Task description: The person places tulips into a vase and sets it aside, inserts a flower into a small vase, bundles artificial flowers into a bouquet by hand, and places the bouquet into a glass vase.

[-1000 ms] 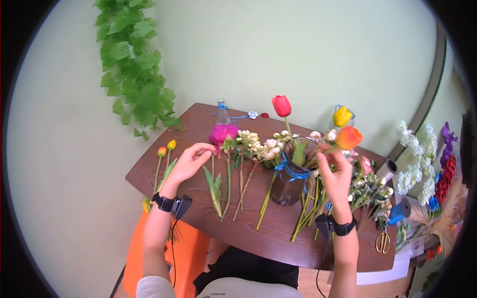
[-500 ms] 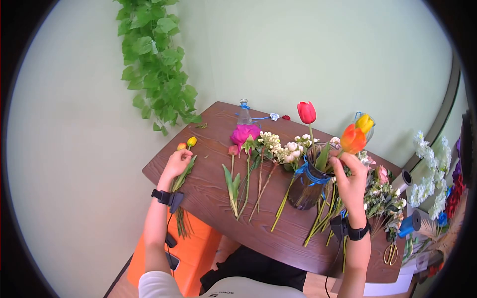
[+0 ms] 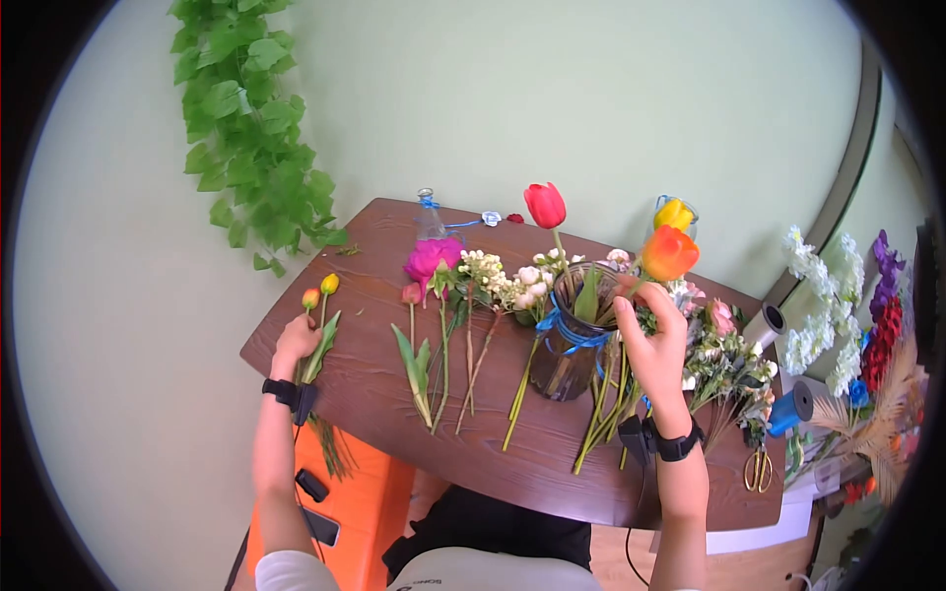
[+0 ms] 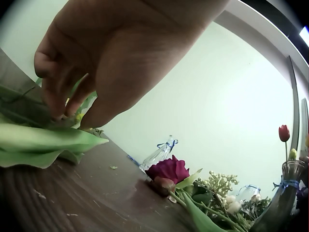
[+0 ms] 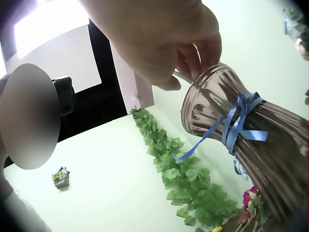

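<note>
At the table's left side my left hand (image 3: pixel 298 340) curls its fingers at the stem just below an orange-red tulip (image 3: pixel 310 297). A yellow tulip (image 3: pixel 329 284) lies beside it; a broad green leaf (image 4: pixel 43 142) partly hides the fingertips in the left wrist view. My right hand (image 3: pixel 653 340) pinches the stem of an orange tulip (image 3: pixel 670 253) at the rim of a dark ribbed glass vase (image 5: pixel 241 116). Blue ribbon (image 5: pixel 234 121) circles the vase's neck. A red tulip (image 3: pixel 545 205) stands upright in it.
A magenta peony (image 3: pixel 434 260) and cream berry sprays (image 3: pixel 483 271) lie left of the vase. Behind stands a small clear bottle (image 3: pixel 429 219). Gold-handled scissors (image 3: pixel 758 470) and ribbon spools (image 3: pixel 790 408) are at the right edge. Loose stems (image 3: pixel 335 448) overhang an orange seat (image 3: pixel 379 497).
My left hand has moved left, away from the magenta peony, and down onto the stems of the tulips there. The right hand stays at the vase rim with the orange tulip.
</note>
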`<action>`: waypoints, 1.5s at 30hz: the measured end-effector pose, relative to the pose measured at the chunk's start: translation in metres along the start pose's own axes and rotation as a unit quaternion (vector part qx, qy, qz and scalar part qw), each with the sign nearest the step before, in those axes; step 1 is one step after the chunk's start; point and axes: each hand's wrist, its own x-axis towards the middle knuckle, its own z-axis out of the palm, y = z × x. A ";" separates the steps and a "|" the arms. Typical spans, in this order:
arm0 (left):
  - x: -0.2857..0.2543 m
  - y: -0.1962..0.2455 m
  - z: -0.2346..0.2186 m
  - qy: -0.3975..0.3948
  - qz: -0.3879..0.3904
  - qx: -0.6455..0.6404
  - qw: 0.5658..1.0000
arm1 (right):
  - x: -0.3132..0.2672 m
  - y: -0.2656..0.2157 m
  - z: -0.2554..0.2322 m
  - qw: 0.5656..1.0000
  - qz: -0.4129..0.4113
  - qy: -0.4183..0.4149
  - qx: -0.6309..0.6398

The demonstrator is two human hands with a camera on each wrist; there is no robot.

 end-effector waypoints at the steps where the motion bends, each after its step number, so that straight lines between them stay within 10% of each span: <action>1: 0.002 0.000 0.002 0.001 -0.009 0.009 1.000 | 0.000 0.002 -0.001 1.000 -0.003 -0.001 0.000; 19: 0.015 -0.006 0.012 0.033 0.081 -0.164 0.982 | -0.007 -0.006 -0.015 0.999 -0.005 0.044 0.008; 32: -0.082 0.136 -0.074 -0.052 0.219 -0.457 0.860 | -0.021 -0.021 -0.023 0.968 -0.005 0.203 0.147; 45: -0.194 0.237 -0.055 -0.415 0.392 -0.430 0.699 | -0.037 -0.058 -0.020 0.948 0.120 -0.130 0.263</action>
